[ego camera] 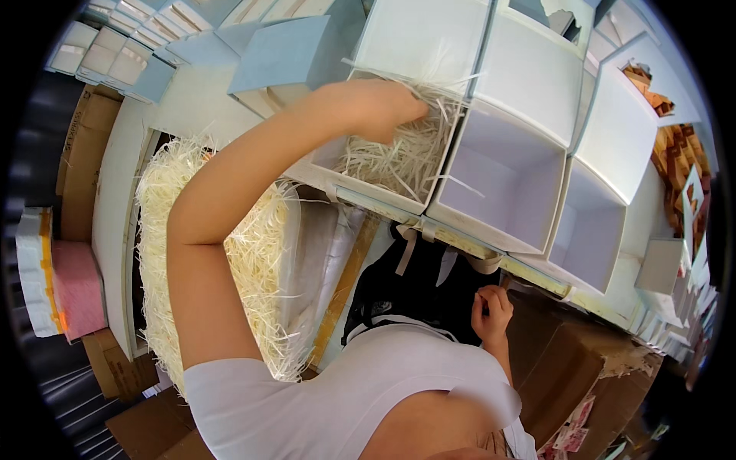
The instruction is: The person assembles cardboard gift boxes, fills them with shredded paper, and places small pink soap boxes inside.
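My left hand point(382, 112) reaches into a white open box point(379, 198) and touches pale shredded paper point(397, 164); its fingertips are partly hidden, so a grip on the strands cannot be made out. Loose strands stick out over the box's edge. My right hand point(491, 313) hangs low near my body, below the table edge, its fingers loosely curled; nothing shows in it. Left of my body, under my left arm, stands a large heap of cream shredded paper point(259, 253) in a clear plastic bag. Beside the box in my left hand's reach is a second open box point(500, 178) with a bare interior.
A third open box point(592, 230) stands farther right. Upright white lids point(529, 75) rise behind the boxes. A pale blue box point(282, 57) stands at the back left, near stacked boxes point(115, 52). Brown cartons point(552, 356) lie below the table at right; more cardboard is at left.
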The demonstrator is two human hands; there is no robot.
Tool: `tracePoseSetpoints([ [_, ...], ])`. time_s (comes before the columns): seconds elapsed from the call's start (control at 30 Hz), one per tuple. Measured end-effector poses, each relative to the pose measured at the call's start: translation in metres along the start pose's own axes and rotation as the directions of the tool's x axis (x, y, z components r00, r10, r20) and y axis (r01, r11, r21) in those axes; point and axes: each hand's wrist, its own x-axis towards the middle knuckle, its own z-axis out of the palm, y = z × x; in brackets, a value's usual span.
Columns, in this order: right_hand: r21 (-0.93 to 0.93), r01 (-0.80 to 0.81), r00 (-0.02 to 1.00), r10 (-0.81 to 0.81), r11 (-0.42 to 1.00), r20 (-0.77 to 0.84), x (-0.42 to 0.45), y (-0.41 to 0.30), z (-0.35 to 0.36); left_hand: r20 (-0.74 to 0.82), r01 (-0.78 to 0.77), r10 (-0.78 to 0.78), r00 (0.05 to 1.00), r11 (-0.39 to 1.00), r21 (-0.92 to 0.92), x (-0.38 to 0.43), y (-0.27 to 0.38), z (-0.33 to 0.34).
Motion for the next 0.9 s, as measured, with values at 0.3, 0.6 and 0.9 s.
tracePoseSetpoints([
  [0.3, 0.04, -0.049, 0.996, 0.045, 0.998, 0.078, 0.007, -0.002, 0.008, -0.011, 0.306, -0.308, 0.951, 0.947, -0.1, -0.013, -0.003, 0.004],
  [0.6, 0.038, 0.062, 0.992, -0.066, 0.997, 0.105, 0.026, -0.001, 0.017, -0.637, -0.162, -0.241, 0.732, 0.846, -0.507, -0.098, 0.007, 0.024],
  [0.9, 0.083, 0.094, 0.984, -0.105, 0.992, 0.146, 0.031, -0.01, 0.025, -0.566, -0.26, 0.053, 0.822, 0.921, -0.291, -0.087, 0.019, 0.044],
])
